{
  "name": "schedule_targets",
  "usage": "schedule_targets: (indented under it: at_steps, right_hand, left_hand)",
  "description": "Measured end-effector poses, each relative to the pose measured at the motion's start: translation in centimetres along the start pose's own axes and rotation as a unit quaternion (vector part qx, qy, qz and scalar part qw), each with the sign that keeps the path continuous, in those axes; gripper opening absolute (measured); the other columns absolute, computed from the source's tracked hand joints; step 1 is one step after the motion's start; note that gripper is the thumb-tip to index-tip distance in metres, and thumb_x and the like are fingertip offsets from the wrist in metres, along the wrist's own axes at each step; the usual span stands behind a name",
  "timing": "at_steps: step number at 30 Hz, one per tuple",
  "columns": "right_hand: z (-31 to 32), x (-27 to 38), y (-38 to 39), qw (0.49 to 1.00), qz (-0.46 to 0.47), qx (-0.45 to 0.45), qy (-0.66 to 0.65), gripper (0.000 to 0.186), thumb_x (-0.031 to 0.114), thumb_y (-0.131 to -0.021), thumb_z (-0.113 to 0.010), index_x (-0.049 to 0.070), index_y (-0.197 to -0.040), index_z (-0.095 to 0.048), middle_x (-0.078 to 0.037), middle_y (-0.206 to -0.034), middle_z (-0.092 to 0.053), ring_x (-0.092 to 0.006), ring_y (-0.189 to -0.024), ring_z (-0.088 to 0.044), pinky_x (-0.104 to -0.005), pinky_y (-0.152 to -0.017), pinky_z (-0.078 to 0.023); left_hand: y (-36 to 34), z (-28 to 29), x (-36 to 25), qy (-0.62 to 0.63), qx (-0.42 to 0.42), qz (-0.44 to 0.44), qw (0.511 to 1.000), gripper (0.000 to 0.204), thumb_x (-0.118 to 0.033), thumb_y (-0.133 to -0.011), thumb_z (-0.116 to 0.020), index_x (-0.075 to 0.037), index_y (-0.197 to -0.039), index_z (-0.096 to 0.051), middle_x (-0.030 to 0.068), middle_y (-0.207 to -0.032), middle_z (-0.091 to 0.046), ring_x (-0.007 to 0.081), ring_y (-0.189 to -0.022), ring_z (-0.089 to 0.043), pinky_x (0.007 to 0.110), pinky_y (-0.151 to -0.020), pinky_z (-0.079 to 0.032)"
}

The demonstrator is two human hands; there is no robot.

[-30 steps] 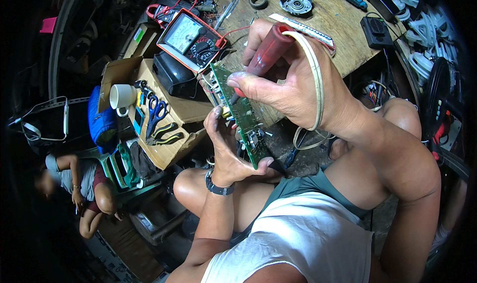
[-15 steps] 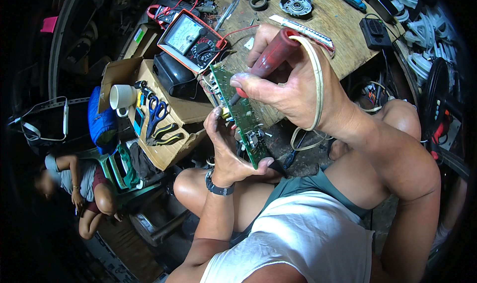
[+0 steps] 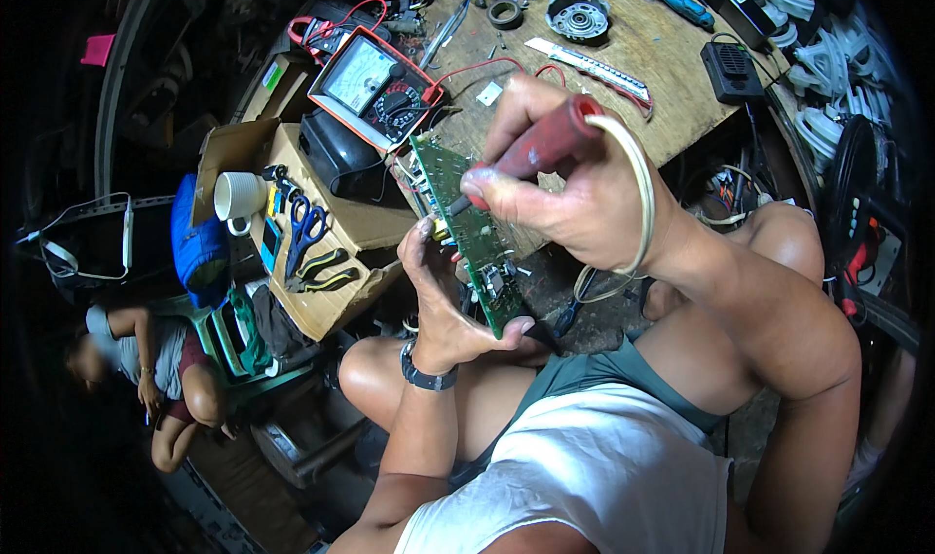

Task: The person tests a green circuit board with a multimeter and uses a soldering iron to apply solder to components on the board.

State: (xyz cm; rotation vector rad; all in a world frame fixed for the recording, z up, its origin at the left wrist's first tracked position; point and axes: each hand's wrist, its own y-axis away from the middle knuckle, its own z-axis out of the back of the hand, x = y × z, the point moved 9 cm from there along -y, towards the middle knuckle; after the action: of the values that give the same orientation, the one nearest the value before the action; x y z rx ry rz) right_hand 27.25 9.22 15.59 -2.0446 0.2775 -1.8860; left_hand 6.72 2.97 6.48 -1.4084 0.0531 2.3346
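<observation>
A green circuit board (image 3: pixel 481 262) is held on edge, slanting, in my left hand (image 3: pixel 436 322), whose thumb presses at its lower end. My right hand (image 3: pixel 575 203) grips a red-handled tool (image 3: pixel 541 150), apparently a soldering iron, with a cream cord looping over the hand. Its dark shaft points down at the board's face near the upper middle; whether the tip touches cannot be made out clearly. Beyond the board lies an analog multimeter (image 3: pixel 360 85) with red leads on the wooden table (image 3: pixel 672 106).
Left of me, a cardboard box (image 3: pixel 341 306) holds a mug (image 3: pixel 237 196), scissors (image 3: pixel 310 221) and pliers (image 3: pixel 321 274). Another person (image 3: pixel 146 354) sits at lower left. A metal disc part (image 3: pixel 579 17), screwdriver (image 3: pixel 682 1) and black boxy device (image 3: pixel 730 72) lie on the table.
My right hand has shifted slightly down and right, and the back end of the red handle has swung lower toward me. My left hand and the board have barely moved.
</observation>
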Motion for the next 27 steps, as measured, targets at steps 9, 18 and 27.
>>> schedule_targets:
  at_steps: [9, 18, 27]
  right_hand:
    - [-0.1, 0.4, -0.3, 0.996, 0.069, 0.054, 0.019, 0.017, 0.009, -0.087, -0.080, 0.002, -0.087, -0.064, -0.005, -0.085, -0.062, -0.0145, -0.080, -0.059, -0.0308, -0.073, -0.046]
    - [0.1, -1.5, 1.5, 0.999, -0.033, 0.001, -0.032, 0.019, 0.010, -0.085, -0.079, -0.001, -0.089, -0.064, -0.009, -0.085, -0.062, -0.0198, -0.075, -0.066, -0.0316, -0.068, -0.052]
    - [-0.3, 0.5, 1.1, 0.991, 0.077, 0.100, 0.037, 0.017, 0.013, -0.082, -0.074, 0.001, -0.089, -0.064, -0.010, -0.087, -0.059, -0.0261, -0.085, -0.061, -0.0363, -0.077, -0.049]
  left_hand:
    - [-0.3, -0.2, -0.5, 0.041, -0.017, 0.004, 0.999, 0.145, -0.045, -0.054, -0.098, -0.006, -0.159, -0.007, 0.0192, -0.149, -0.035, 0.0316, -0.136, -0.044, 0.046, -0.116, -0.037]
    - [0.5, 0.1, 0.3, 0.052, -0.033, 0.004, 0.998, 0.145, -0.043, -0.055, -0.098, -0.007, -0.159, -0.005, 0.0191, -0.152, -0.034, 0.0325, -0.139, -0.043, 0.047, -0.118, -0.037]
    - [0.4, 0.1, 0.3, 0.036, -0.018, 0.029, 0.999, 0.150, -0.046, -0.051, -0.102, -0.010, -0.159, -0.006, 0.0176, -0.151, -0.029, 0.0356, -0.143, -0.037, 0.050, -0.118, -0.036]
